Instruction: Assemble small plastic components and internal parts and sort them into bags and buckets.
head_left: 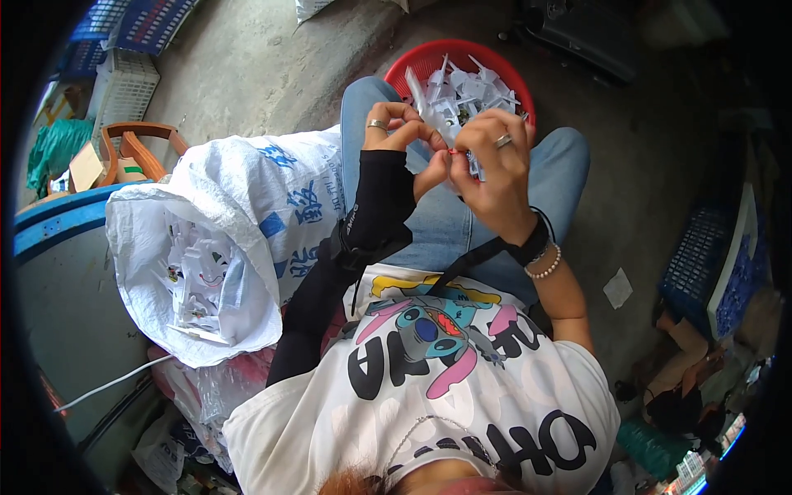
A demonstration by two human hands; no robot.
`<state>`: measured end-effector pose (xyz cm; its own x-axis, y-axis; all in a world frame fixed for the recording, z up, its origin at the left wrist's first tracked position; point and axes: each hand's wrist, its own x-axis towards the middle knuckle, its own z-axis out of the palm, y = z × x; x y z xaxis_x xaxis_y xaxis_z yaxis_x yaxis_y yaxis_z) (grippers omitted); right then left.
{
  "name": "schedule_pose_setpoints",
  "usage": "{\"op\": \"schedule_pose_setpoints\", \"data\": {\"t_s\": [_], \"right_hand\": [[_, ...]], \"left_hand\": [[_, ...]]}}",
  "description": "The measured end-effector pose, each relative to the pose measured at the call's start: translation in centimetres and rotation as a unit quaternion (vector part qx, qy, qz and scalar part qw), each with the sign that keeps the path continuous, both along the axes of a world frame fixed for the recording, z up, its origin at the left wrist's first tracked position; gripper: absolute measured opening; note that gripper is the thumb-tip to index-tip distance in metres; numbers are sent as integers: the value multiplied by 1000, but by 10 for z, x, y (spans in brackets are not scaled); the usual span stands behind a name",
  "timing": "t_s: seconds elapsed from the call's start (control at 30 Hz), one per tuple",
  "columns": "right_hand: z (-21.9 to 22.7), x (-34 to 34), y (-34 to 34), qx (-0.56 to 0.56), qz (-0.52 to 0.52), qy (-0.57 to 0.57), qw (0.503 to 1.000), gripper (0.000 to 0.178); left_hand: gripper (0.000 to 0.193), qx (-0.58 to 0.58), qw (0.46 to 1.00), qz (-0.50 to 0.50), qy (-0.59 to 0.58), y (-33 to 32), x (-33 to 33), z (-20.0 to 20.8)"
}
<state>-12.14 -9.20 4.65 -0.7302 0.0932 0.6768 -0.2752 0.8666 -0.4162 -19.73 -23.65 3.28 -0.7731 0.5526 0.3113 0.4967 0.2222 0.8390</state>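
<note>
My left hand (400, 136) and my right hand (495, 169) meet above my lap, thumbs and fingertips pinched together. Between them shows a tiny red piece (452, 152), too small to name and mostly covered by the fingers. A black sleeve covers my left arm and palm. Just beyond the hands, between my knees, stands a red plastic basket (399, 68) heaped with white plastic pieces (474, 87). On my left, a white woven sack (216, 169) lies with its mouth turned toward me, and similar white pieces (198, 276) fill it.
A blue-rimmed bin (62, 210) stands beside the sack, with a brown wooden frame (136, 148) behind it. Stacked crates (128, 82) are at far left. A blue crate (693, 243) sits at right, and a paper scrap (617, 289) lies on the concrete floor.
</note>
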Motion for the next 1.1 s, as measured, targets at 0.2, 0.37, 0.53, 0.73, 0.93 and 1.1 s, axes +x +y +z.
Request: {"op": "schedule_pose_setpoints", "data": {"t_s": [0.2, 0.37, 0.53, 0.73, 0.93, 1.1], "right_hand": [[-13, 1, -1, -500, 91, -162, 846, 8], [-20, 1, -3, -157, 23, -35, 987, 17], [-4, 2, 9, 40, 33, -79, 996, 13], [-25, 2, -1, -514, 78, -132, 844, 3], [-19, 1, 0, -188, 1, -94, 978, 5], [-19, 5, 4, -370, 25, -129, 920, 13]], "left_hand": [[14, 10, 1000, 15, 11, 7, 1, 3], [13, 23, 1000, 12, -12, 9, 4, 5], [13, 37, 998, 11, -39, 8, 4, 2], [13, 14, 1000, 21, 10, 13, 3, 3], [14, 14, 1000, 23, 6, 13, 4, 2], [13, 19, 999, 34, 1, 11, 4, 1]]}}
